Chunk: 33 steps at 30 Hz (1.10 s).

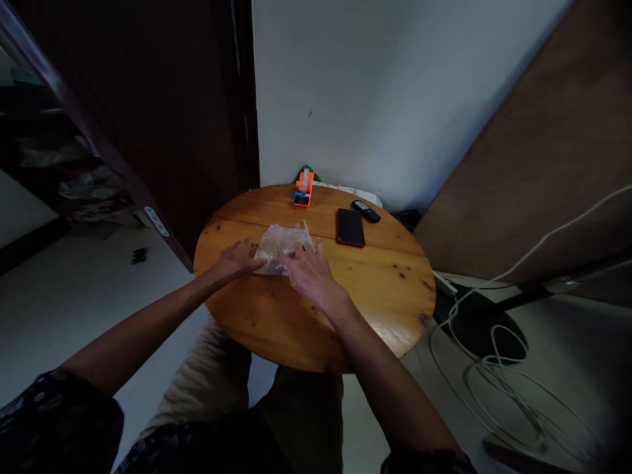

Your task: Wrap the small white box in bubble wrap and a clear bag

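Observation:
A piece of clear bubble wrap [277, 243] lies on the round wooden table [385, 283], its far right corner sticking up. Whether anything is inside it cannot be made out. At its left edge, my left hand [239, 258] holds the wrap, with the thumb along the near corner. My right hand [312, 268] rests over the right part, fingers spread and slightly bent, the fingertips touching the plastic.
An orange tape dispenser [303, 189] stands at the table's far edge. A dark phone with a red edge [350, 228] and a small black handset [366, 210] lie right of it. A pale cable [498, 368] coils on the floor at right.

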Motion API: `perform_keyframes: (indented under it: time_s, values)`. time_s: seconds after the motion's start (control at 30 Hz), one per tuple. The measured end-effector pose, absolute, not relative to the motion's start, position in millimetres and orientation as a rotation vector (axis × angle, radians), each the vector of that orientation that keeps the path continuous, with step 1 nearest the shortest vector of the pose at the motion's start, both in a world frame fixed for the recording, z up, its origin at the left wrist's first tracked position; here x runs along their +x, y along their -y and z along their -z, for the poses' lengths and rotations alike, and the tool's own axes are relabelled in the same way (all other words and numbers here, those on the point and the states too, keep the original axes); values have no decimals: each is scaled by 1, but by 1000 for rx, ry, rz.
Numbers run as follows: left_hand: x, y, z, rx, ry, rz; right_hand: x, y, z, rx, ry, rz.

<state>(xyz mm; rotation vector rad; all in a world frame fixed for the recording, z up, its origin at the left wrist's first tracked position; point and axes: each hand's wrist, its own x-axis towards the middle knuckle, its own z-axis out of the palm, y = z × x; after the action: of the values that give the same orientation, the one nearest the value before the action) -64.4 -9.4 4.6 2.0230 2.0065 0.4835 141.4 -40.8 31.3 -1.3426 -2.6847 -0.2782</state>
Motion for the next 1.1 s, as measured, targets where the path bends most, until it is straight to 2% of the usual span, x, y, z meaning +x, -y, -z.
perform_keyframes:
  time_s: [0.13,0.27,0.8,1.1]
  values:
    - [-72,14,-15,1958,-2087,-381,140,38,-39,-1320,2740,283]
    - [-70,8,-16,1846,-1877,-275,140,35,-45,-1292,2776,259]
    - [-51,6,-22,1197,-1484,-790,142,32,-44,-1276,2792,293]
    - [-48,3,-19,929,-1317,-778,142,31,-51,-1289,2818,212]
